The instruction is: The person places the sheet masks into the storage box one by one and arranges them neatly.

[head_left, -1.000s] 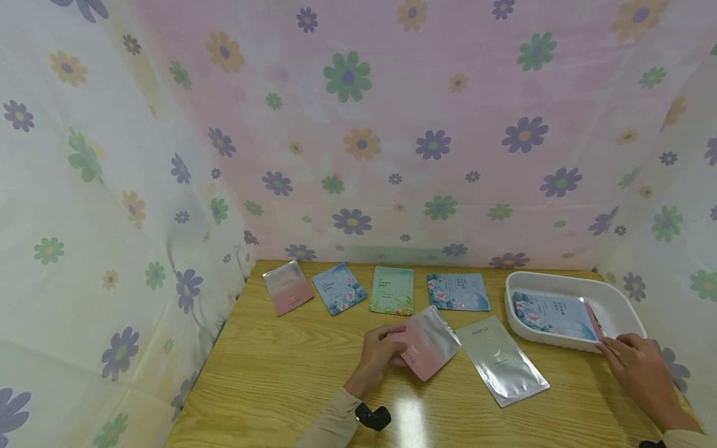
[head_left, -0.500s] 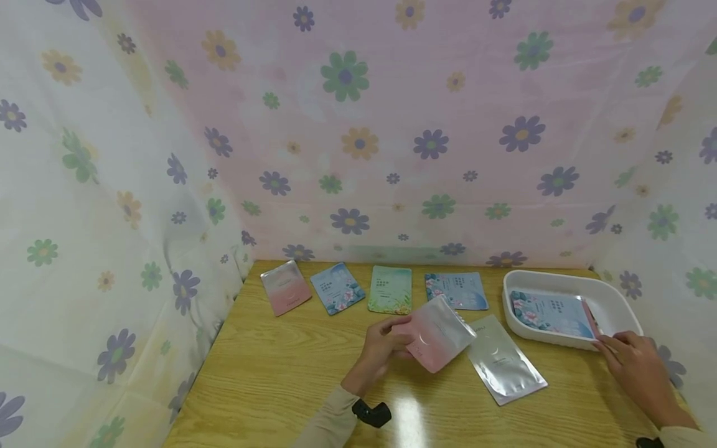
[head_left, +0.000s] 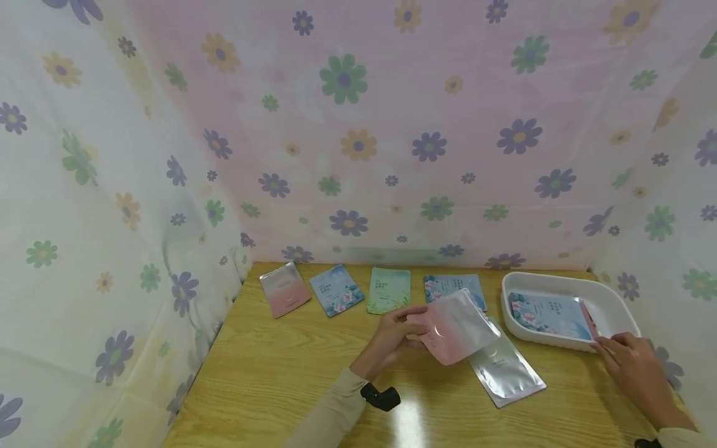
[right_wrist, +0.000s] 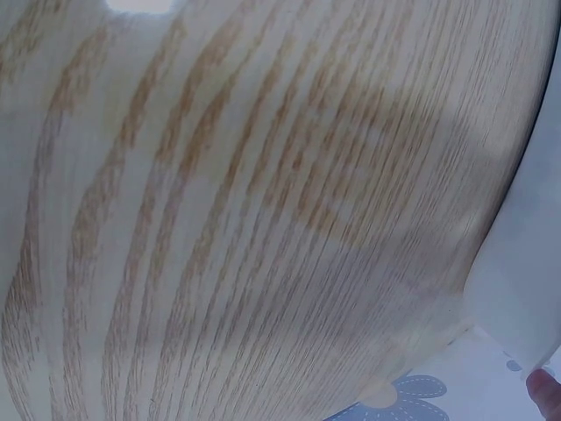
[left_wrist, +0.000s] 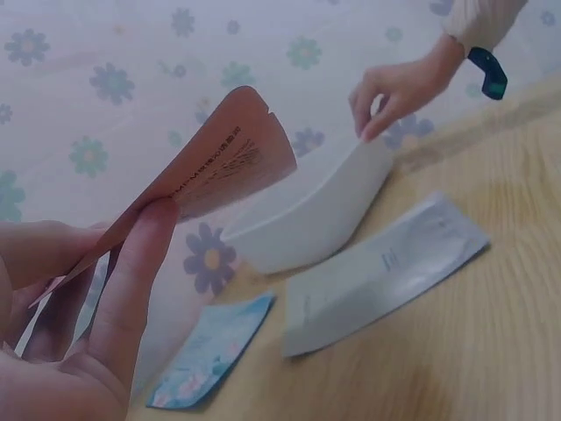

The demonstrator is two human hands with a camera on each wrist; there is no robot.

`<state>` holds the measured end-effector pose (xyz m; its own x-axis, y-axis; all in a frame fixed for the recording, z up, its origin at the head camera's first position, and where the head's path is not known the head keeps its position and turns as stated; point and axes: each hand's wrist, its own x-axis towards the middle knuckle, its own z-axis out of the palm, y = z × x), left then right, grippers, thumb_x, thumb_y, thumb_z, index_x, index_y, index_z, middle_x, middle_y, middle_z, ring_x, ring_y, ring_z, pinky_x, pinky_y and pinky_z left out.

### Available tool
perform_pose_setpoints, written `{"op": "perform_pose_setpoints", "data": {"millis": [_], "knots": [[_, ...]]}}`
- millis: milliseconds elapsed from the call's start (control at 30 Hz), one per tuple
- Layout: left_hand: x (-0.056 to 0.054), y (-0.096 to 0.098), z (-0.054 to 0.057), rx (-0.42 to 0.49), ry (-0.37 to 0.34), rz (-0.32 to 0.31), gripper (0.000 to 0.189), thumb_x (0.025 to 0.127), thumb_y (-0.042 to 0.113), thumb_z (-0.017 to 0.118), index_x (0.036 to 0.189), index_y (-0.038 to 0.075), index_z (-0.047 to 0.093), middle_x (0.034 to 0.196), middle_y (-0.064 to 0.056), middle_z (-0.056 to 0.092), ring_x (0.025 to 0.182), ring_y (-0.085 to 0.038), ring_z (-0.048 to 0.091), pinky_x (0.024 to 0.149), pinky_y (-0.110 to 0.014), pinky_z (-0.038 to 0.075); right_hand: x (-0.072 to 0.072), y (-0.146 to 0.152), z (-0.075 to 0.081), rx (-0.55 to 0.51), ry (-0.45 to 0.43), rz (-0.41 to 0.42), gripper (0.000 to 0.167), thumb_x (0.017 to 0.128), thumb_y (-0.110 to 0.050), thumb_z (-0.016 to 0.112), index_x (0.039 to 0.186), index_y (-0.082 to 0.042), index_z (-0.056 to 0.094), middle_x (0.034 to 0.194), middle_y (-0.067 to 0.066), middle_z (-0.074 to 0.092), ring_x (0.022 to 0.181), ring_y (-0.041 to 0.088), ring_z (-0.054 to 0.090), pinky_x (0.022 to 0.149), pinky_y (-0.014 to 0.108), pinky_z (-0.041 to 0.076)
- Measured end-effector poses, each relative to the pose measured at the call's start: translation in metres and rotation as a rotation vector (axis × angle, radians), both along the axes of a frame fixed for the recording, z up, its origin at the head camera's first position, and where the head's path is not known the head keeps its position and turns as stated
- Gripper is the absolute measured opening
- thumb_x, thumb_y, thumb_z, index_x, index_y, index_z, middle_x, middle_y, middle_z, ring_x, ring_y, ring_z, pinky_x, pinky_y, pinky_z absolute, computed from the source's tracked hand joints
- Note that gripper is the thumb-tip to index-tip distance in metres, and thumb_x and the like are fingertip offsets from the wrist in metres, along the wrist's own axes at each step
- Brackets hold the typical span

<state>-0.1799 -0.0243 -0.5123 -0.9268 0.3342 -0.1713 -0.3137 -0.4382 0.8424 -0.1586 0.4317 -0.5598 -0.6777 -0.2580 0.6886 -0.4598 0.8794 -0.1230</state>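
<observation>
My left hand [head_left: 392, 339] holds a pink and silver face mask packet [head_left: 456, 326] by its pink end, thumb on top, raised above the table. In the left wrist view the printed pink back of this packet [left_wrist: 232, 153] shows. My right hand [head_left: 635, 367] pinches the near right rim of a white plastic tray [head_left: 618, 311], seen from the side in the left wrist view. A blue floral mask packet [head_left: 551, 315] lies inside the tray, with a narrow pink packet edge [head_left: 589, 320] standing beside it, by my right fingers. Only a fingertip shows in the right wrist view.
Below the held packet lies a long silver packet [head_left: 512, 373], partly covered. Along the back of the wooden table [head_left: 269, 379] are a pink packet [head_left: 284, 291], a blue packet [head_left: 337, 290], a green packet [head_left: 388, 290] and another blue packet [head_left: 448, 284]. Flowered cloth [head_left: 370, 186] encloses the table.
My left hand has carried the pink packet right and slightly back, over the silver packet and part of a blue one. My right hand stays at the tray's rim.
</observation>
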Motion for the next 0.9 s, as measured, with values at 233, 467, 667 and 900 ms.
{"op": "perform_pose_setpoints", "data": {"millis": [233,467,667,900], "knots": [[-0.017,0.017,0.009,-0.033,0.018,-0.063,0.040,0.083,-0.007,0.064,0.120,0.006,0.065,0.117,-0.015,0.058,0.083,-0.022,0.063,0.061,-0.037,0.058,0.001,0.001,-0.003,-0.004,0.011,0.010,0.068,0.094,-0.057,0.040,0.075,0.001,0.072,0.069,0.016,0.055,0.057,0.036,0.047,0.053,0.052,0.037],[-0.036,0.037,0.018,-0.026,0.035,-0.122,0.038,0.084,-0.008,0.062,0.119,0.007,0.065,0.114,-0.016,0.058,0.085,-0.022,0.063,0.063,-0.038,0.058,0.002,0.000,0.001,0.003,-0.013,-0.013,0.064,0.095,-0.052,0.044,0.075,0.002,0.072,0.071,0.017,0.055,0.060,0.036,0.048,0.057,0.051,0.036],[-0.053,0.057,0.024,-0.015,0.045,-0.187,0.037,0.085,-0.009,0.061,0.118,0.006,0.066,0.116,-0.014,0.058,0.088,-0.024,0.065,0.066,-0.037,0.058,0.000,0.000,0.000,0.003,0.007,0.002,0.075,0.093,-0.060,0.033,0.074,0.001,0.072,0.069,0.017,0.055,0.057,0.036,0.047,0.055,0.052,0.037],[-0.071,0.082,0.031,-0.014,0.045,-0.256,0.038,0.086,-0.009,0.060,0.120,0.007,0.065,0.114,-0.012,0.060,0.086,-0.023,0.065,0.068,-0.036,0.058,0.000,0.002,-0.004,-0.016,0.015,0.007,0.068,0.094,-0.057,0.040,0.074,0.000,0.072,0.069,0.016,0.055,0.058,0.035,0.047,0.057,0.050,0.035]]}}
